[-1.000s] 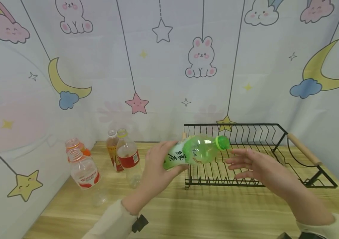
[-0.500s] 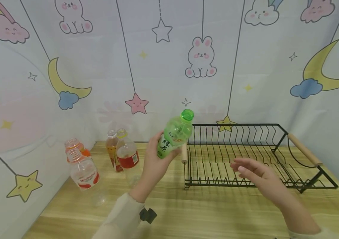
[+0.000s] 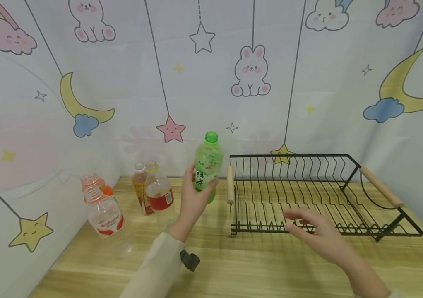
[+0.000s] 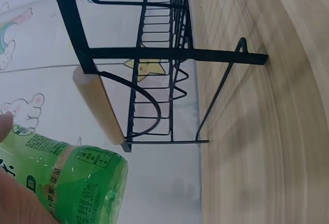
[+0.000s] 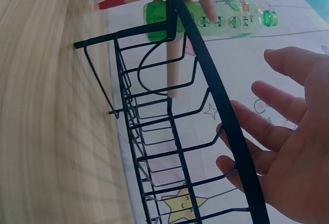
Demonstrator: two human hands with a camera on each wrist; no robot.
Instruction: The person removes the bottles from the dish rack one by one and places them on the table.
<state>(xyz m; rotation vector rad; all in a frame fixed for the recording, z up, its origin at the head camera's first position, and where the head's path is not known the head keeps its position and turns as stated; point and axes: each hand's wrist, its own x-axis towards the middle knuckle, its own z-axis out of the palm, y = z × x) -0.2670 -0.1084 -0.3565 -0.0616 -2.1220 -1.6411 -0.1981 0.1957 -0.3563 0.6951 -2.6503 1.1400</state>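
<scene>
My left hand (image 3: 193,200) grips an uncapped green tea bottle (image 3: 208,159) round its lower half and holds it nearly upright, left of the rack. Its green base fills the lower left of the left wrist view, above the tabletop. In front of a black wire dish rack (image 3: 293,229) with wooden handles hovers my right hand (image 3: 321,236), fingers spread and loosely bent, holding nothing. The right wrist view shows the right hand's fingers (image 5: 272,131) near the rack's front bar; whether they touch it I cannot tell.
Several uncapped bottles stand at the left: a clear one with a red label (image 3: 161,198), an amber one (image 3: 139,182), a clear one with a red-and-white label (image 3: 107,215) and an orange-topped one (image 3: 91,180). A patterned curtain (image 3: 211,95) hangs behind the wooden table (image 3: 241,269).
The green bottle has swung from lying sideways over the rack, mouth right, to nearly upright and further left in my left hand. My right hand has drawn slightly lower, away from the bottle.
</scene>
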